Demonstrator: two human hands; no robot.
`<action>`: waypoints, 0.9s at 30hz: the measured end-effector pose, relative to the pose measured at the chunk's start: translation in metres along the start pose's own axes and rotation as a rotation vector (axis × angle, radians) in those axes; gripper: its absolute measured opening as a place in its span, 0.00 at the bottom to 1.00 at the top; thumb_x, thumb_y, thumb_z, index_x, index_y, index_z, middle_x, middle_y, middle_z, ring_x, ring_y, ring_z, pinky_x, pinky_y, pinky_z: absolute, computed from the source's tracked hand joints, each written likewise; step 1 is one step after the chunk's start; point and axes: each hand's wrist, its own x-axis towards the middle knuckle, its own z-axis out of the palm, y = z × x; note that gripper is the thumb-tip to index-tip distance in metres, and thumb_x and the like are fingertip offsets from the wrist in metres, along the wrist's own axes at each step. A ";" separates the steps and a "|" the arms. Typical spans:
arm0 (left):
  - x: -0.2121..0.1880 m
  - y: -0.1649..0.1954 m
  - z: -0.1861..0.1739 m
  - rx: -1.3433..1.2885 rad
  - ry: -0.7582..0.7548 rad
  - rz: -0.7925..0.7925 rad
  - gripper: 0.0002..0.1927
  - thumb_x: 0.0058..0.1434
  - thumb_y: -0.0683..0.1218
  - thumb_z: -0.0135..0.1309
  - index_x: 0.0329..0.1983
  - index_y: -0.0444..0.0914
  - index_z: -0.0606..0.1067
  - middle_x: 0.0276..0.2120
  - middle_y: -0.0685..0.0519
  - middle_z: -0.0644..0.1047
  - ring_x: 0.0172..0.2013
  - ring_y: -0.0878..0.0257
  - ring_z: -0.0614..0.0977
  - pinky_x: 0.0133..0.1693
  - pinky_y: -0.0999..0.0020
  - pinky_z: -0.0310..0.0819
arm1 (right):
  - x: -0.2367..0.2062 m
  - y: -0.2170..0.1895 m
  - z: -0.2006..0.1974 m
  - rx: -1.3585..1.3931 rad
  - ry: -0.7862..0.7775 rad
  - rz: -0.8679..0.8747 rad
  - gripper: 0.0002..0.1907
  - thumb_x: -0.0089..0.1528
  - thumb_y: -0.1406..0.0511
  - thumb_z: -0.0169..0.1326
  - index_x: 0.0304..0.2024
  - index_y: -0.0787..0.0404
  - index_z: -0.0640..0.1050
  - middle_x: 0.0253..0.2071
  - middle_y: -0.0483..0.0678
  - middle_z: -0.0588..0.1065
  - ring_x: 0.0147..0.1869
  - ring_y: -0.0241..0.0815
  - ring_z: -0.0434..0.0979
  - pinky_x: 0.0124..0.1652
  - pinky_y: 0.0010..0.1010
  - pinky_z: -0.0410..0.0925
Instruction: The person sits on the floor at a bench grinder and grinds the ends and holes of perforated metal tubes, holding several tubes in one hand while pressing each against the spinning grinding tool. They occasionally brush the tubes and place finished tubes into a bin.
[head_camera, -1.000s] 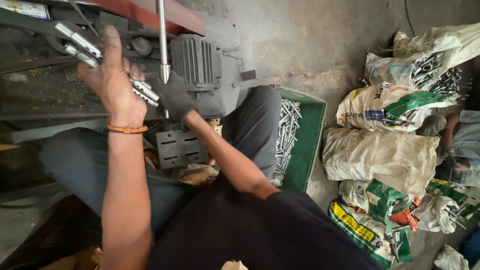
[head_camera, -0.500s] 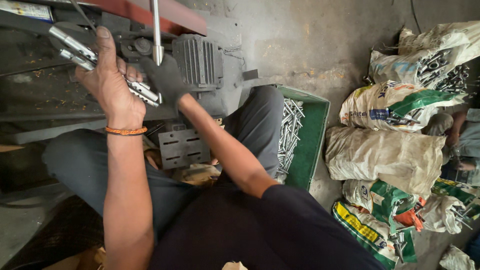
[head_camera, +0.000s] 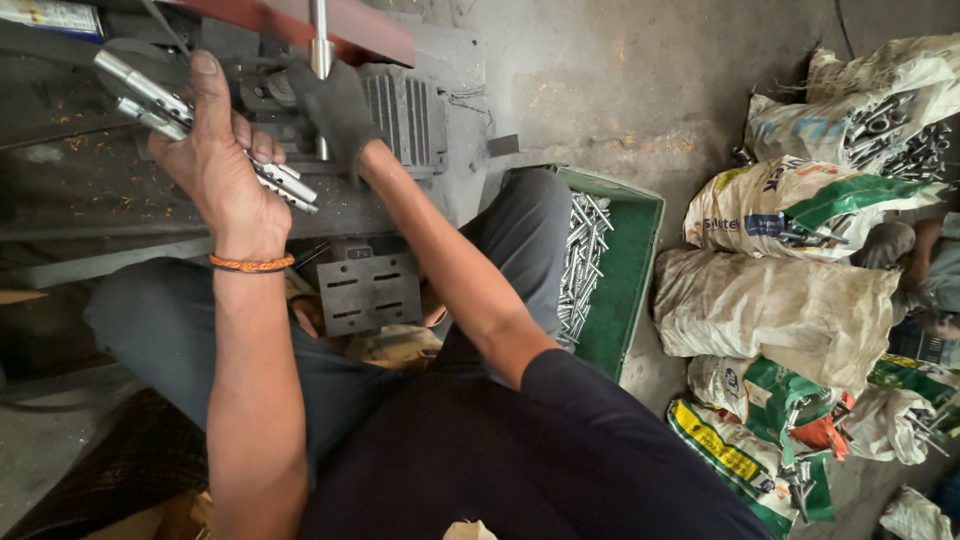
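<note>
Gripping left hand: the bare left hand, at about ten o'clock in the view, is closed round a bundle of long silvery metal bolts, thumb stretched up along them; the rods stick out past the fist toward ten o'clock and toward four o'clock.
Wrist: a thin orange cord bracelet circles the left wrist.
Right hand: the right hand in a dark grey work glove, at eleven o'clock, is curled at the grey metal machine, right beside the upright shiny steel rod; I cannot tell whether it grips anything, as the fingers are turned away.
Machine top: a dark red flat metal bar crosses at twelve o'clock, above the glove.
Lap: a grey square metal plate with slots lies between the knees, near the centre.
Crate: a green plastic crate, just past the right knee at about two o'clock, holds a heap of the same silvery bolts.
Floor: worn woven plastic sacks are piled at three o'clock, some showing metal parts through their open mouths.
</note>
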 end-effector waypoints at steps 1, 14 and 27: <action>0.000 -0.001 0.001 0.002 -0.001 -0.002 0.20 0.66 0.51 0.70 0.38 0.36 0.71 0.18 0.58 0.64 0.17 0.68 0.67 0.21 0.70 0.65 | 0.002 -0.001 0.000 0.003 0.002 0.000 0.17 0.62 0.59 0.53 0.28 0.68 0.73 0.15 0.47 0.68 0.14 0.39 0.68 0.15 0.36 0.63; 0.011 -0.011 0.005 -0.027 0.062 -0.014 0.24 0.63 0.50 0.72 0.46 0.37 0.67 0.20 0.57 0.65 0.18 0.68 0.68 0.21 0.69 0.68 | 0.020 -0.007 0.004 0.008 0.073 -0.087 0.15 0.62 0.61 0.54 0.28 0.68 0.73 0.14 0.47 0.69 0.13 0.37 0.67 0.15 0.34 0.63; 0.014 -0.011 0.005 0.000 0.038 -0.025 0.21 0.64 0.50 0.71 0.41 0.36 0.70 0.19 0.58 0.64 0.17 0.68 0.68 0.21 0.70 0.66 | 0.029 -0.001 0.009 -0.143 0.146 -0.183 0.16 0.63 0.61 0.55 0.28 0.69 0.75 0.16 0.47 0.71 0.17 0.36 0.70 0.18 0.33 0.65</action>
